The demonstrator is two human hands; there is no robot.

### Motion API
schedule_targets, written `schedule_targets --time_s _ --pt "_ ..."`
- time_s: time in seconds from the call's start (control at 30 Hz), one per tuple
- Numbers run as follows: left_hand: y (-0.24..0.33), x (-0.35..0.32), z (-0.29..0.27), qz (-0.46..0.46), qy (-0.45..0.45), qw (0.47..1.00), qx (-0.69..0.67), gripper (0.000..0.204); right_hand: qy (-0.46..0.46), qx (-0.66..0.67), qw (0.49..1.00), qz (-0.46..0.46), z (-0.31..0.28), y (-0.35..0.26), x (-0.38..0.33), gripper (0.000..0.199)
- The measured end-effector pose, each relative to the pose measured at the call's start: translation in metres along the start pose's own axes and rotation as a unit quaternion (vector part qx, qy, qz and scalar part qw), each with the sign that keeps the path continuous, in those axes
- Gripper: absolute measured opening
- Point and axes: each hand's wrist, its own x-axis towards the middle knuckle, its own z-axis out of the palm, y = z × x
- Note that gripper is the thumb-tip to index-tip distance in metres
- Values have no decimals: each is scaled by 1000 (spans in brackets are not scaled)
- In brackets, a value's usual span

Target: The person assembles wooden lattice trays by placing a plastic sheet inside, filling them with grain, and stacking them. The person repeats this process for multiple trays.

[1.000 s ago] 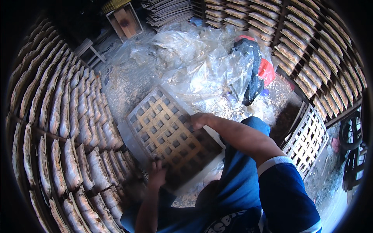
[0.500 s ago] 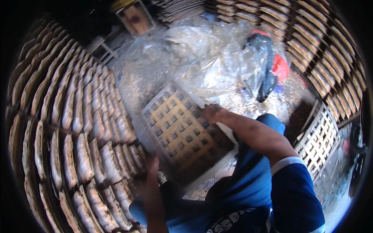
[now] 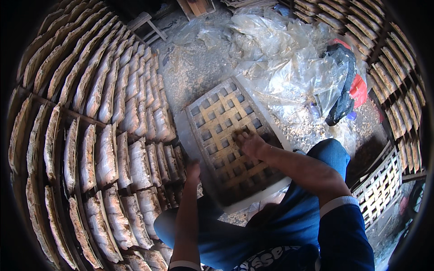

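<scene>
A rectangular woven lattice tray (image 3: 231, 129), yellowish-brown with square gaps, lies tilted over my lap. Its lower end is dark and shaded. A pale, translucent sheet-like border (image 3: 189, 135) shows along its sides. At the tray's left edge, my left hand (image 3: 193, 171) is closed on the rim, its fingers partly hidden behind it. My right hand (image 3: 250, 144) rests on the middle of the lattice, fingers bent and somewhat apart, touching the strips.
Tilted racks of slabs with crumbly edges (image 3: 106, 156) rise close on my left; similar racks (image 3: 398, 86) stand far right. Crumpled clear plastic sheeting (image 3: 280, 49) covers the floor ahead, beside a dark bundle (image 3: 341, 86). Another pale lattice panel (image 3: 379, 185) leans at right.
My right hand has moved from the tray's right edge onto the middle of its lattice. My left hand stays at the left edge. The whole view has shifted.
</scene>
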Motion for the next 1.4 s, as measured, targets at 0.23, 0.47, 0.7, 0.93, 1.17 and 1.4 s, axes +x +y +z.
schedule_targets --time_s 0.23,0.47,0.7,0.93,1.17,1.4 --pt "31 -32 24 -25 -22 998 49 42 -31 -17 999 -29 6 21 3 100" --pt "6 -6 12 11 -63 998 1 41 -15 -53 996 -71 13 5 8 100" --pt "6 -4 2 42 -40 995 75 38 29 54 997 -52 21 8 21 109" --pt "-18 15 5 81 -16 994 65 36 76 60 991 -96 28 -9 2 102" --pt "-18 -3 3 116 -16 993 31 37 10 36 994 -107 29 -10 9 89" --pt "23 -44 12 110 -5 994 22 35 107 212 970 -52 13 -16 57 59"
